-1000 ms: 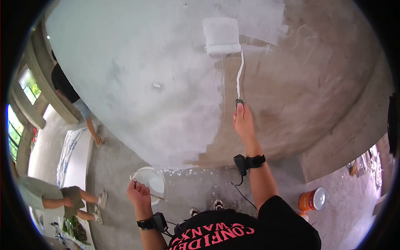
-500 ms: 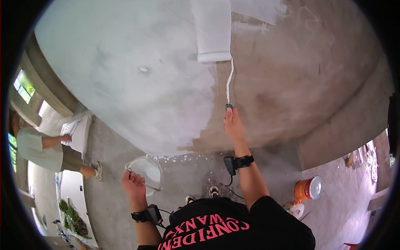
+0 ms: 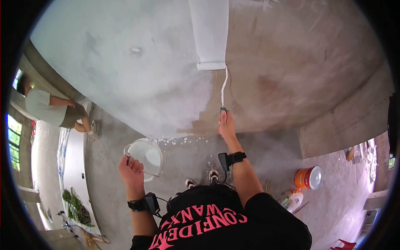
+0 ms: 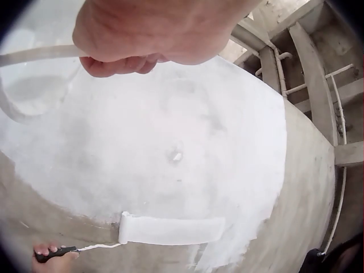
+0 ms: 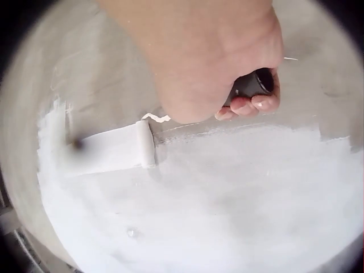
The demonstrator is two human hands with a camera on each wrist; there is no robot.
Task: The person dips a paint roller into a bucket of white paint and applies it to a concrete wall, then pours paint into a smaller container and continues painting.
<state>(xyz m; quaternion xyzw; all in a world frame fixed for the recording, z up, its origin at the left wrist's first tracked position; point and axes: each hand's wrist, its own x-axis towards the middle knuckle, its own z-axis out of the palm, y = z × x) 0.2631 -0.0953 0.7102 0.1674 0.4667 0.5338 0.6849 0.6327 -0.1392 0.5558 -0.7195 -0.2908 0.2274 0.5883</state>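
My right hand (image 3: 227, 128) grips the dark handle (image 5: 248, 86) of a paint roller (image 3: 211, 66), fingers wrapped round it. The roller's white sleeve lies against the wall (image 3: 266, 83) at the lower end of a fresh white strip (image 3: 210, 33). A bent, paint-coated rod joins sleeve and handle. Lower left, my left hand (image 3: 131, 171) holds the handle (image 4: 42, 54) of a white bucket (image 3: 157, 146), its fingers curled. Pale paint shows inside the bucket, which hangs beside the wall's foot. The palm side of the left hand is hidden in the head view.
White paint covers the wall's left part; brownish bare plaster lies right. White drips (image 3: 183, 141) dot the floor along the wall. An orange tin (image 3: 303, 178) stands at right, near a plastic bag (image 3: 295, 201). At left, a person (image 3: 54, 106) is by a white board (image 3: 75, 166).
The roller has come down the wall and the white strip has grown longer. My right hand has lowered with it. A person in black has left view; the one in a pale shirt has moved.
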